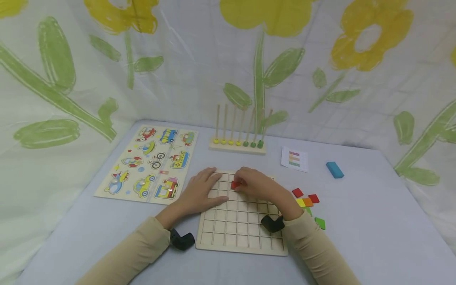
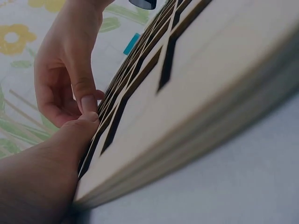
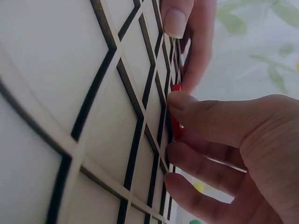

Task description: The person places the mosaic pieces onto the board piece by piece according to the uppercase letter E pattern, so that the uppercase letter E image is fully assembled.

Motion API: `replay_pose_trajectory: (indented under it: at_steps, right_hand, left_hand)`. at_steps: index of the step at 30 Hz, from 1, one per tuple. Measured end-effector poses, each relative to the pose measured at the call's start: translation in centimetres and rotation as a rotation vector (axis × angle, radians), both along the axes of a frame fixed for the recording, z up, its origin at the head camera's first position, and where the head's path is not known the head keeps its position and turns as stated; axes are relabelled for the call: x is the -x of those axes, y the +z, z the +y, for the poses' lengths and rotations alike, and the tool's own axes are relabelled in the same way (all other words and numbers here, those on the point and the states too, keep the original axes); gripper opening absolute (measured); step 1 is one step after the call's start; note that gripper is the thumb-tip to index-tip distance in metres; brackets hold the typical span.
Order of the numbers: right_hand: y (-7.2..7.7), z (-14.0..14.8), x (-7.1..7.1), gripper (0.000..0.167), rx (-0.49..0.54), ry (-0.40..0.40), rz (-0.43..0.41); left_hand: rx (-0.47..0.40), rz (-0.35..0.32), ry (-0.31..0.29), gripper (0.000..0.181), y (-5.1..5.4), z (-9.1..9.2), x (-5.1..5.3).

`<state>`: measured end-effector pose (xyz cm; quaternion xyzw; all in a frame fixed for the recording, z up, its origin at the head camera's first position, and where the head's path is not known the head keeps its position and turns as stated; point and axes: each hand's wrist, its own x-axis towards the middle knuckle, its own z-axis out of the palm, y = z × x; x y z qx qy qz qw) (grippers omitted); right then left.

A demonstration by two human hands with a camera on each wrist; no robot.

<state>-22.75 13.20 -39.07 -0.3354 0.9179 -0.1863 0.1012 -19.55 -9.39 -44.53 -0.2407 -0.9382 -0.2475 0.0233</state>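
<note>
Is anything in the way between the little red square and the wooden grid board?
Nothing that I can see. The right hand pinches the red square right at the grid board. The left hand rests on the board's left side, beside the square, not between them.

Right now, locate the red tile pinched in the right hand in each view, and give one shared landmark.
Head: red tile just below centre, pinched by the right hand.
Left wrist: not visible.
Right wrist: red tile just right of centre.
Landmark: the grid board, in all three.
</note>
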Motion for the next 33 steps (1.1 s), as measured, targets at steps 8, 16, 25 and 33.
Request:
replay_pose_trajectory:
  at_steps: [8, 16, 25, 33]
  right_hand:
    - [0.0, -0.3, -0.2, 0.013, 0.010, 0.025, 0.023]
    - [-0.2, -0.5, -0.4, 0.014, -0.007, 0.006, 0.040]
    - [0.2, -0.3, -0.4, 0.014, -0.024, 0.013, 0.020]
    - [2.6, 4.2, -0.8, 0.027, 0.009, -0.041, 0.009]
  left_hand:
    - [-0.001, 0.000, 0.013, 0.080, 0.0, 0.1, -0.1]
    - [0.009, -0.019, 0.001, 0.081, 0.0, 0.1, -0.1]
    - [-0.009, -0.007, 0.006, 0.080, 0.0, 0.1, -0.1]
    - [-0.012, -0.031, 0.031, 0.085, -0.1, 0.2, 0.0]
